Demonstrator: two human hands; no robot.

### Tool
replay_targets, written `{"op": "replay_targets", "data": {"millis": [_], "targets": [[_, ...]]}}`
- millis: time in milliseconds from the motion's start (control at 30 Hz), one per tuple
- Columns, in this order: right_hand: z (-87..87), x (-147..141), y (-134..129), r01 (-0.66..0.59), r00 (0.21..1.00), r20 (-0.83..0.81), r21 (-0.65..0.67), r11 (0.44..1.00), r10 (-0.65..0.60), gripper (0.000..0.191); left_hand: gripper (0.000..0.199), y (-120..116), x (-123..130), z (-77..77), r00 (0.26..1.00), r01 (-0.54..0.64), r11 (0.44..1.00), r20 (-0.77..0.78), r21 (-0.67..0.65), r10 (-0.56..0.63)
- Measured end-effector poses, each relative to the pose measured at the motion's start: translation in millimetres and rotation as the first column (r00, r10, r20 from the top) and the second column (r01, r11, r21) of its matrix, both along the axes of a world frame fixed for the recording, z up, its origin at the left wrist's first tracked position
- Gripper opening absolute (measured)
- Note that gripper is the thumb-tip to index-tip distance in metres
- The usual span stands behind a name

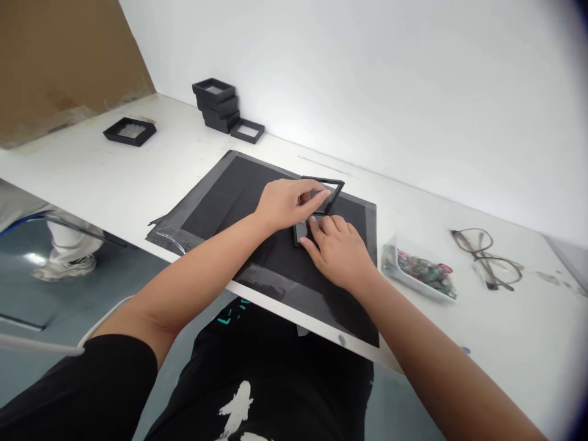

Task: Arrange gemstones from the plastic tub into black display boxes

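Note:
Both my hands are over a black mat (271,251) taped to the white table. A thin black frame (337,191), tilted, shows under and beyond my left hand (289,202), whose thumb and forefinger are pinched together at its opening; whatever may be between the fingertips is too small to make out. Just nearer to me lies a dark rectangular piece (299,233), joined to or touching the frame. My right hand (340,248) rests on this piece with its fingers bent and its thumb apart at the near edge.
Several black frames (218,110) are stacked by the wall, with one frame (248,130) beside them and another (130,131) at the left. To the right are a clear tray (422,283) of small colourful items and eyeglasses (487,254). A person's shoe (64,267) shows at lower left.

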State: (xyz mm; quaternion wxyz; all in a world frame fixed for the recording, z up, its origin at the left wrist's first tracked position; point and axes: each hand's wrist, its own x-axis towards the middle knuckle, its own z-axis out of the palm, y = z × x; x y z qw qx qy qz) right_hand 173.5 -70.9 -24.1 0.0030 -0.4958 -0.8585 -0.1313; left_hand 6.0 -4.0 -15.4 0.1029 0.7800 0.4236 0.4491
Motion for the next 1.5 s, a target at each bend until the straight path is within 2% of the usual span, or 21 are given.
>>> {"op": "replay_targets", "data": {"millis": [133,300,467,533,633,767,867,1000,1067,1133,1167,1200,1267,1300,1400,1467,1500], "targets": [[-4.8,-1,-4,-0.024,0.998,-0.056,0.018,1.0,0.025,0.064,0.03,-1,0,0.4,1.0,-0.002,1.0,-0.001,-0.018,0.002],[-0.4,1,0,-0.009,0.983,-0.183,-0.105,0.994,-0.01,0.063,0.03,0,0,-0.6,1.0,0.018,0.999,-0.01,-0.032,-0.018],[2.1,-2,-1,-0.01,0.975,-0.221,-0.179,0.984,-0.031,0.076,0.024,4,-2,-2.3,0.992,0.025,0.997,-0.123,-0.067,-0.033],[2.0,-5,-2,-0.008,0.972,-0.231,-0.197,0.98,-0.039,0.079,0.035,6,-6,0.2,0.987,0.038,0.997,-0.151,-0.074,-0.049],[4.8,-8,-4,-0.005,0.952,-0.297,-0.272,0.962,-0.078,0.079,0.06,6,-12,6.5,0.995,0.067,0.996,-0.071,-0.064,-0.072],[19.6,2,-10,-0.019,0.879,-0.448,-0.38,0.925,-0.166,0.079,0.071,5,-17,10.3,0.997,0.067,0.998,0.035,-0.004,-0.067],[39.7,31,-21,-0.032,0.82,-0.545,-0.349,0.936,-0.176,0.073,0.075,0,-15,8.2,0.992,0.111,0.992,0.053,0.055,-0.114],[71.1,101,-40,0.052,0.722,-0.65,-0.29,0.956,-0.236,0.064,0.068,-13,-6,7.6,0.965,0.247,0.957,0.055,0.153,-0.258],[82.8,139,-49,0.223,0.582,-0.767,-0.168,0.96,-0.27,0.06,0.06,-21,1,9.8,0.928,0.367,0.908,-0.013,0.204,-0.373],[87.3,172,-53,0.477,0.371,-0.889,-0.064,0.877,-0.267,0.054,0.046,-30,10,13.3,0.874,0.485,0.84,-0.154,0.245,-0.46],[86.1,185,-53,0.569,0.315,-0.906,-0.059,0.82,-0.284,0.05,0.038,-36,15,15.5,0.869,0.494,0.825,-0.191,0.274,-0.457],[82.5,197,-53,0.642,0.289,-0.904,-0.061,0.764,-0.316,0.045,0.032,-41,20,17.9,0.879,0.475,0.836,-0.19,0.276,-0.437],[69.3,213,-51,0.739,0.321,-0.825,-0.089,0.668,-0.464,0.036,0.031,-51,29,24.3,0.912,0.408,0.886,-0.072,0.221,-0.403],[61.0,218,-50,0.761,0.356,-0.781,-0.077,0.644,-0.514,0.032,0.031,-55,34,28.6,0.89,0.455,0.872,-0.073,0.182,-0.45],[37.4,225,-48,0.746,0.384,-0.748,-0.094,0.659,-0.541,0.021,0.04,-57,57,46.5,0.736,0.668,0.737,-0.245,0.107,-0.631],[28.2,226,-49,0.711,0.353,-0.785,-0.13,0.691,-0.51,0.021,0.047,-50,82,59.6,0.705,0.692,0.717,-0.289,0.082,-0.648],[25.7,226,-50,0.695,0.333,-0.807,-0.14,0.705,-0.489,0.024,0.047,-46,98,64.8,0.735,0.655,0.752,-0.295,0.075,-0.611]]}}
